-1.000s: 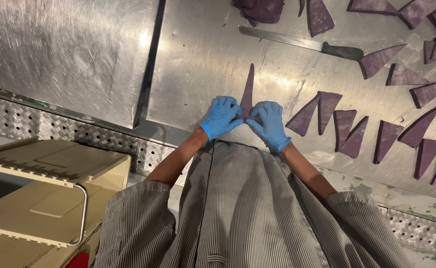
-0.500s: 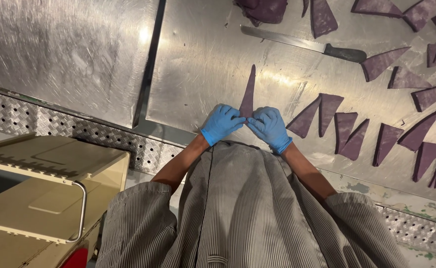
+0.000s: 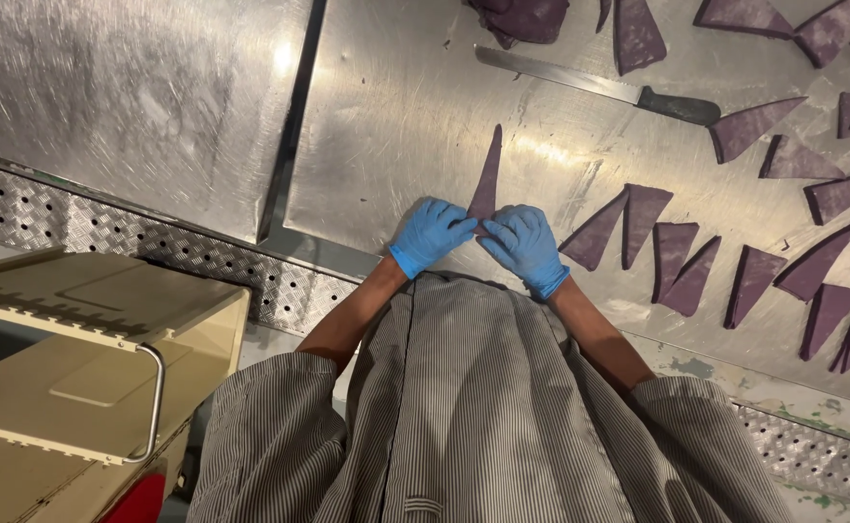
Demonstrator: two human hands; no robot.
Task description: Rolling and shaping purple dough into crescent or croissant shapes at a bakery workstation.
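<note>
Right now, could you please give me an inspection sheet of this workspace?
Surface: steel table, scuffed, seam at left.
Job's things: long purple dough triangle, wide end under both hands.
Clutter: cut purple triangles at right; knife lying flat; dough lump at top edge.
Grippers: left hand and right hand, blue-gloved, fingertips on the triangle's wide end.
Cables: nothing seen.
Surroundings: perforated metal ledge; beige crate with metal handle.
</note>
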